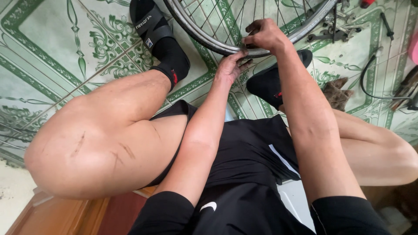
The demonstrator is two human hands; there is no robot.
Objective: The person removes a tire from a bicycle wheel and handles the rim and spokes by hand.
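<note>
The floor tiles (52, 39) are pale green with darker green scrolls, leaf motifs and striped borders. The bicycle wheel rim (204, 39) is silver-grey metal with thin silver spokes. Both socks (165, 43) are black, each with a small red mark, and the strap on one carries white lettering. The shorts (244, 148) are black with a white stripe. The stool (61, 215) is reddish-brown wood. A rag (337, 93) is brown.
</note>
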